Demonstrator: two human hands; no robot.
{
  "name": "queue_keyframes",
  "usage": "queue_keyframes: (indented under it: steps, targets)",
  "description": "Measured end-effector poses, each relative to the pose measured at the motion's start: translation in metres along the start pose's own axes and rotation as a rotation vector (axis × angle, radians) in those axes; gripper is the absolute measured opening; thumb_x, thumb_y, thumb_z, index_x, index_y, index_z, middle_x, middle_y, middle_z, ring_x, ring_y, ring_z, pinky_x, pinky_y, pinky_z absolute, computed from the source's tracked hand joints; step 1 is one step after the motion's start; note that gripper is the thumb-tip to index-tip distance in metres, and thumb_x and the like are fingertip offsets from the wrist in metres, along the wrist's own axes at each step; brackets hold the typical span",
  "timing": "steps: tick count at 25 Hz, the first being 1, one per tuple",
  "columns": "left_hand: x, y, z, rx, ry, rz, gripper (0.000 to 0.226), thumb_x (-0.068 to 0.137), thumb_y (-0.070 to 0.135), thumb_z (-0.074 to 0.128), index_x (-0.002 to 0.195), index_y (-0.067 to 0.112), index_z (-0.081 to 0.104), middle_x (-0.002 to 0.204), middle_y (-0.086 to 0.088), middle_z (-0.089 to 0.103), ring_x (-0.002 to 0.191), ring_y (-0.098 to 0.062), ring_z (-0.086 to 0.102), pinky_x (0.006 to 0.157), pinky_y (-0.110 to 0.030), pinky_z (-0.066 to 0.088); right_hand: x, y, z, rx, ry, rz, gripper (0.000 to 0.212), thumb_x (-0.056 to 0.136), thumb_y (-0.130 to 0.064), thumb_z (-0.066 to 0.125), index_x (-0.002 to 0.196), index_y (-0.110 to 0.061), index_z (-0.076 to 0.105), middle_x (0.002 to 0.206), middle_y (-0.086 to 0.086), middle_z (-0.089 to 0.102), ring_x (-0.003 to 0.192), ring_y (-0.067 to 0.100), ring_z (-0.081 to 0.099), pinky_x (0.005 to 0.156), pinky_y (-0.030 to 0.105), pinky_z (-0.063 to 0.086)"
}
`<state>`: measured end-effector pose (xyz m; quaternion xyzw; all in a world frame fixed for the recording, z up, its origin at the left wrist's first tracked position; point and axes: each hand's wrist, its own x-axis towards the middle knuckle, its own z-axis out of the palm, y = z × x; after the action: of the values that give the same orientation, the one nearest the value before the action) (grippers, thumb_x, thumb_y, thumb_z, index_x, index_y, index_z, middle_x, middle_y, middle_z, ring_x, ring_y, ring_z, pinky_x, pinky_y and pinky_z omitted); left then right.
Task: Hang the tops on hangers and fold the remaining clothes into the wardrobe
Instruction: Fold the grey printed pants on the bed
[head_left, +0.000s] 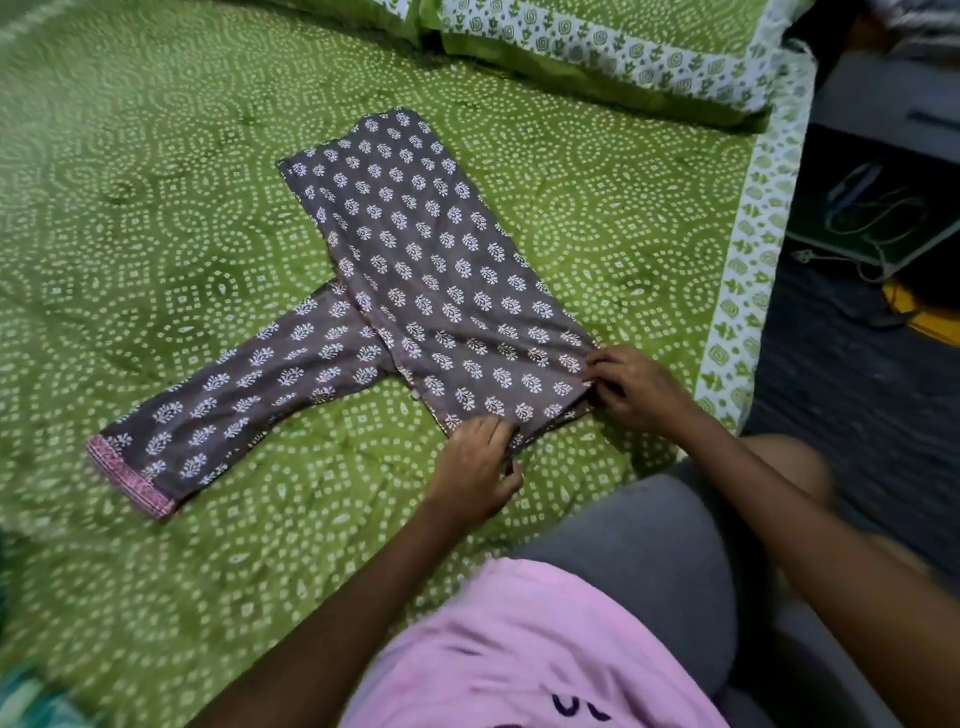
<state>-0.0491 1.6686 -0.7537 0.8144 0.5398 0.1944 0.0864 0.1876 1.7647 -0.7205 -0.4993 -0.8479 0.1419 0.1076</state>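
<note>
A brown top (415, 260) with a white leaf print lies flat on the green bed. Its body is folded into a long strip. One sleeve with a pink cuff (130, 480) stretches out toward the lower left. My left hand (475, 467) pinches the near edge of the top. My right hand (636, 387) grips the near right corner of the same edge. No hanger and no wardrobe are in view.
The green dotted bedsheet (182, 182) fills most of the view. Green-and-white pillows (597, 47) lie at the far edge. The bed's right edge (748, 291) drops to a dark floor with cables (872, 223). A patch of teal cloth (26, 696) shows at the lower left corner.
</note>
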Motion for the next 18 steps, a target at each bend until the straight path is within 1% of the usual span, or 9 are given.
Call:
queue_keyframes:
  steps: [2, 4, 8, 10, 11, 14, 16, 17, 18]
  targets:
    - [-0.004, 0.006, -0.001, -0.024, 0.087, -0.036, 0.037, 0.068, 0.018, 0.047, 0.101, 0.005, 0.057, 0.083, -0.011, 0.057, 0.079, -0.023, 0.049, 0.071, -0.032, 0.042, -0.007, 0.004, 0.001, -0.023, 0.127, 0.016, 0.019, 0.073, 0.002, 0.062, 0.091, 0.004, 0.068, 0.093, 0.022, 0.065, 0.084, 0.038, 0.062, 0.071, 0.037, 0.052]
    - [-0.009, 0.006, 0.000, 0.039, 0.109, -0.036, 0.040, 0.067, 0.012, 0.048, 0.104, 0.003, 0.062, 0.087, -0.012, 0.064, 0.086, -0.022, 0.054, 0.075, -0.028, 0.042, -0.011, 0.003, 0.001, -0.032, 0.129, 0.061, 0.027, 0.068, 0.009, 0.062, 0.095, 0.006, 0.065, 0.089, 0.024, 0.061, 0.077, 0.039, 0.061, 0.063, 0.039, 0.052]
    - [-0.017, -0.005, -0.001, 0.219, 0.062, 0.047, 0.033, 0.078, 0.012, 0.051, 0.102, -0.002, 0.069, 0.099, -0.015, 0.071, 0.094, -0.029, 0.068, 0.085, -0.040, 0.053, -0.015, 0.005, -0.017, -0.094, 0.143, -0.045, 0.024, 0.069, 0.012, 0.057, 0.089, 0.002, 0.065, 0.080, 0.017, 0.058, 0.062, 0.029, 0.058, 0.048, 0.028, 0.043]
    - [-0.020, -0.005, -0.002, 0.241, -0.007, 0.094, 0.033, 0.074, 0.011, 0.055, 0.100, -0.001, 0.070, 0.098, -0.015, 0.072, 0.092, -0.028, 0.069, 0.084, -0.040, 0.054, -0.021, 0.010, -0.012, -0.116, 0.047, -0.063, 0.020, 0.076, 0.007, 0.051, 0.087, 0.000, 0.066, 0.080, 0.016, 0.057, 0.062, 0.028, 0.057, 0.049, 0.027, 0.039]
    - [-0.021, -0.003, -0.005, 0.251, -0.111, 0.093, 0.036, 0.073, 0.013, 0.049, 0.098, 0.000, 0.071, 0.095, -0.014, 0.072, 0.088, -0.027, 0.070, 0.080, -0.037, 0.055, -0.023, 0.008, -0.008, -0.114, -0.032, -0.043, 0.020, 0.078, 0.006, 0.052, 0.089, 0.000, 0.067, 0.084, 0.017, 0.057, 0.067, 0.031, 0.058, 0.052, 0.028, 0.042]
    - [-0.008, 0.005, -0.026, 0.149, -0.304, -0.021, 0.049, 0.078, 0.037, 0.034, 0.086, 0.009, 0.073, 0.077, -0.013, 0.072, 0.072, -0.028, 0.069, 0.062, -0.030, 0.053, -0.010, 0.008, -0.013, -0.181, -0.168, 0.077, 0.017, 0.081, -0.009, 0.060, 0.093, -0.006, 0.070, 0.095, 0.015, 0.059, 0.090, 0.034, 0.058, 0.076, 0.040, 0.052]
    - [0.015, -0.001, -0.045, -0.056, -0.213, -0.235, 0.056, 0.083, 0.049, 0.033, 0.083, 0.007, 0.071, 0.071, -0.017, 0.068, 0.067, -0.031, 0.065, 0.057, -0.029, 0.044, 0.011, -0.008, -0.029, -0.227, -0.102, 0.203, 0.025, 0.083, -0.023, 0.058, 0.096, -0.006, 0.070, 0.103, 0.014, 0.058, 0.102, 0.031, 0.053, 0.087, 0.037, 0.046]
    - [0.027, -0.006, -0.051, -0.104, -0.065, -0.292, 0.049, 0.085, 0.043, 0.037, 0.090, 0.007, 0.070, 0.079, -0.020, 0.069, 0.073, -0.032, 0.065, 0.063, -0.031, 0.046, 0.022, -0.025, -0.032, -0.166, -0.004, 0.216, 0.024, 0.084, -0.019, 0.056, 0.099, -0.004, 0.068, 0.107, 0.014, 0.058, 0.102, 0.030, 0.053, 0.086, 0.034, 0.044]
    - [0.036, -0.013, -0.049, -0.095, 0.074, -0.332, 0.044, 0.086, 0.033, 0.042, 0.107, 0.004, 0.066, 0.096, -0.023, 0.068, 0.089, -0.033, 0.065, 0.077, -0.035, 0.049, 0.033, -0.050, -0.028, -0.057, 0.075, 0.190, 0.026, 0.086, -0.010, 0.052, 0.107, -0.003, 0.065, 0.112, 0.013, 0.058, 0.102, 0.029, 0.054, 0.084, 0.032, 0.042]
